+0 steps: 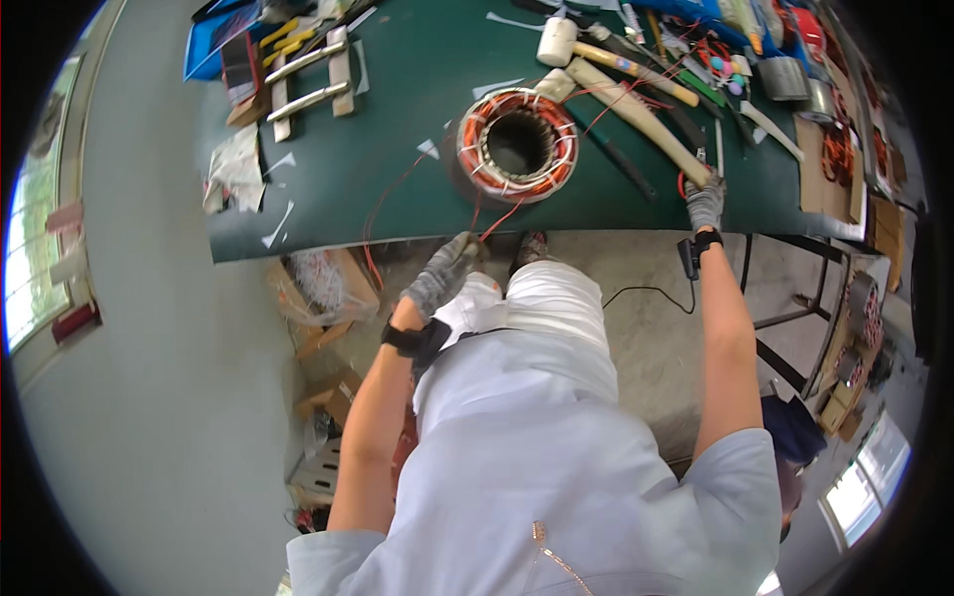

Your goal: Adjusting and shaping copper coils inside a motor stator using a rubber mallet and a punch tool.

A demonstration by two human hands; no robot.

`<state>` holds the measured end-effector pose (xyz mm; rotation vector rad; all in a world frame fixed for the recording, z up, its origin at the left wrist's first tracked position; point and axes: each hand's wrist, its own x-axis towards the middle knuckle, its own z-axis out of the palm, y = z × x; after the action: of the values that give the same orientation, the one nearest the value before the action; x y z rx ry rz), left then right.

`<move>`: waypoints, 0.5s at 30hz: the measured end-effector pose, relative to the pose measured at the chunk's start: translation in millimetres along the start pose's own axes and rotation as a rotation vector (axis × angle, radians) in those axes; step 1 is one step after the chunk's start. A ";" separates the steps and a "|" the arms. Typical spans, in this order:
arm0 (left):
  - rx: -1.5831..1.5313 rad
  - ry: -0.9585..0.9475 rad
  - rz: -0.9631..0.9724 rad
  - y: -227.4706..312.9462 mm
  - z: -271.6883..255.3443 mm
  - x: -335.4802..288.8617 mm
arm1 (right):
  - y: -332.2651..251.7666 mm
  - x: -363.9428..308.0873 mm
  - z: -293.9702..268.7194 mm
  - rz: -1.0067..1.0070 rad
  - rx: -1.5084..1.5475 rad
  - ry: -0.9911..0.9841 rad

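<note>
A motor stator (461, 164), a ring-shaped core with orange-red windings tied in white, stands on the green worktable near its front edge. Thin red lead wires (500, 223) run from it toward me. My left hand (444, 271), in a grey glove, is closed on these wires just off the table edge. Farther right, my gloved right hand (706, 205) is at the table edge, by the handle end of a pale mallet (636, 116). Its fingers look closed beside a red-handled tool (683, 184); what they grip is mostly hidden.
Another white-headed mallet (557, 43) and a dark rod (614, 154) lie beyond the stator. At the far left are a wooden frame with metal bars (308, 102) and a blue bin (206, 62). Tins (783, 78) stand far right. A box with a plastic bag (320, 285) sits below the table.
</note>
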<state>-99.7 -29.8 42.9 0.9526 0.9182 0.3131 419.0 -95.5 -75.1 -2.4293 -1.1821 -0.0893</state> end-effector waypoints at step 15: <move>-0.264 0.474 -0.070 17.2 75.2 -17.0 | 20.5 36.7 -19.3 -0.311 0.137 -0.300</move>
<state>-48.0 -72.4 84.9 0.6083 1.3016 0.6010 460.4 -87.5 -56.0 -2.1741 -1.6342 0.2631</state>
